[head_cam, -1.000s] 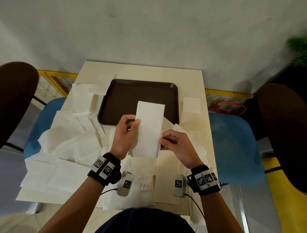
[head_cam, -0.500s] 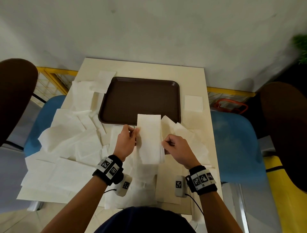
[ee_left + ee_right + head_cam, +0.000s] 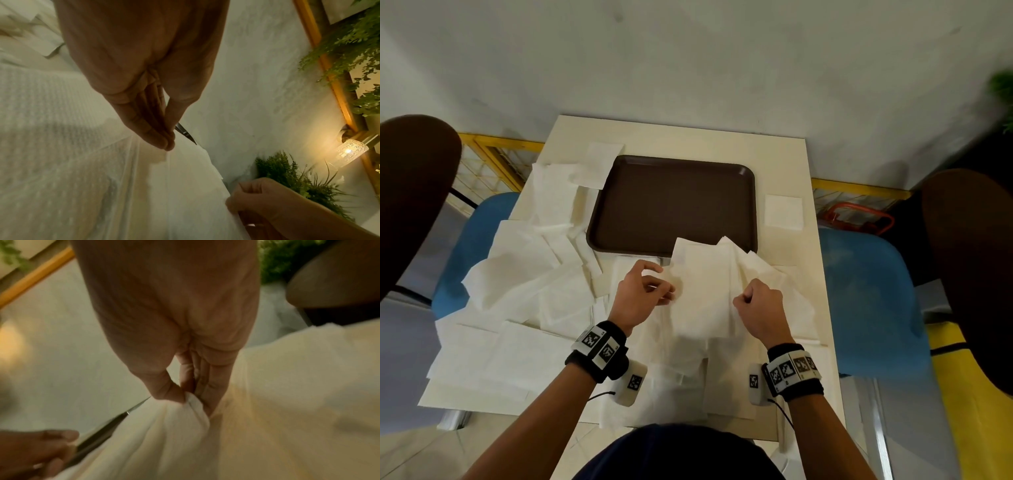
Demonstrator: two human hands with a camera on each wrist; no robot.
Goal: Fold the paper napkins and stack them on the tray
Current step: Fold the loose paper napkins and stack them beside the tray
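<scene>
Napkin in hand: long white folded paper napkin (image 3: pixel 702 291), held between both hands just in front of the tray, its far end overlapping the tray's near rim.
Right hand: right hand (image 3: pixel 760 308) has fingers (image 3: pixel 207 395) and thumb clenched on the napkin's right edge, bunching it; judged to anchor the strip for the next fold.
Left hand: left hand (image 3: pixel 640 294) pinches the napkin's left edge with thumb against curled fingers (image 3: pixel 156 136); judged to steady the opposite side so the edges align.
Loose napkins: unfolded white paper napkins (image 3: pixel 517 274) lie heaped over the left and near parts of the pale square tabletop (image 3: pixel 784 164); they crowd the working area beneath the hands and could snag the fold.
Tray: dark brown rectangular plastic tray (image 3: pixel 671 202) sits beyond the hands, with nothing stacked on it; stacking is judged not yet begun.
Folded squares: one small folded white square napkin (image 3: pixel 783 211) lies right of the tray, another (image 3: pixel 601 162) at its far left corner, both off the tray.
Surroundings: blue chair seats (image 3: pixel 866 294) flank the tabletop.
</scene>
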